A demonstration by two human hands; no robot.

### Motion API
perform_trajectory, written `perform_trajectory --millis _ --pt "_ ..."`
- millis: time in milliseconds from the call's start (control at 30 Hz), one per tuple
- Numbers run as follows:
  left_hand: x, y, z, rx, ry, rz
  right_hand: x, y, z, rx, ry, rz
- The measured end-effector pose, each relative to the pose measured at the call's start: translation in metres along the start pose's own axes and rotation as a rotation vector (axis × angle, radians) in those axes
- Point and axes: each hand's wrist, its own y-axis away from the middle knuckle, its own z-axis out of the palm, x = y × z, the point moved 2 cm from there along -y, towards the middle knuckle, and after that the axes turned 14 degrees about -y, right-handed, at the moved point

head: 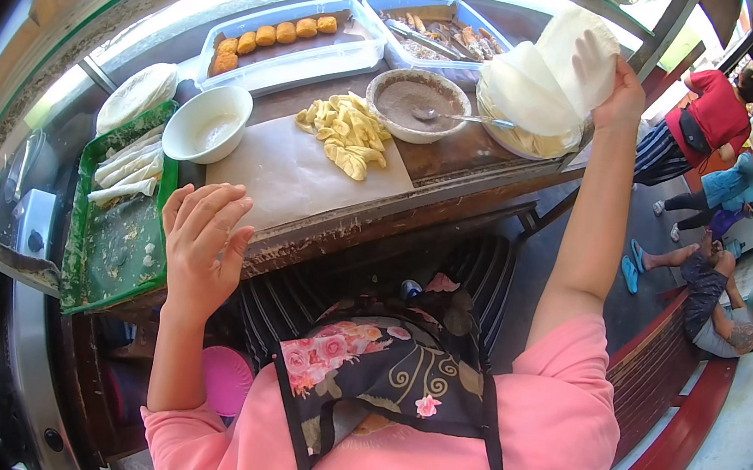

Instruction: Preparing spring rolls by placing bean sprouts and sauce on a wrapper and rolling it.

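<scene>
My right hand [623, 89] grips the edge of thin pale wrapper sheets [578, 56], lifted over a stack of more wrappers [533, 141] at the counter's right. My left hand [205, 243] hovers above the front edge of the board, fingers apart and holding nothing. Between the hands lies a sheet of pale paper [260, 159] with a heap of sliced yellow fruit, seemingly banana [346, 131], at its upper right. Behind the heap, a bowl of brown powder [409, 99] has a metal spoon [466, 118] resting in it.
A white bowl [212, 122] and a green tray [118, 240] with rolled wrappers [130, 162] stand at left. Two plastic bins hold browned snacks [278, 32] and fried food with tongs [433, 39]. Several people are at right, one on a red bench [660, 462].
</scene>
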Motion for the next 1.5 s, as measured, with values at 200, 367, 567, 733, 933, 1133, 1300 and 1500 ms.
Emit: perform_trajectory --millis 200,367,567,733,933,1133,1300,1500 --pt "0.01 -0.007 0.006 0.018 0.07 -0.019 0.015 -0.015 0.021 0.021 0.037 -0.099" --pt "0.021 -0.013 0.018 -0.019 0.133 0.033 0.031 -0.088 -0.037 0.275 -0.054 -0.065" --pt "0.048 -0.053 0.039 -0.038 0.346 0.107 0.041 -0.063 -0.006 0.091 0.735 -0.416" --pt "0.121 -0.148 0.095 -0.019 0.505 0.25 0.052 -0.083 0.02 0.147 -0.121 -0.066" --pt "0.205 -0.239 0.182 -0.263 0.317 0.033 0.058 -0.083 -0.008 0.12 -0.088 -0.122" --pt "0.217 -0.274 0.199 -0.512 0.274 -0.041 0.018 -0.036 0.01 0.094 -0.076 -0.13" --pt "0.222 -0.275 0.203 -0.558 0.134 0.144 -0.035 0.013 -0.013 -0.018 -0.103 -0.293" --pt "0.225 -0.29 0.223 -0.521 0.034 0.087 -0.105 0.073 0.003 0.123 -0.12 -0.523"
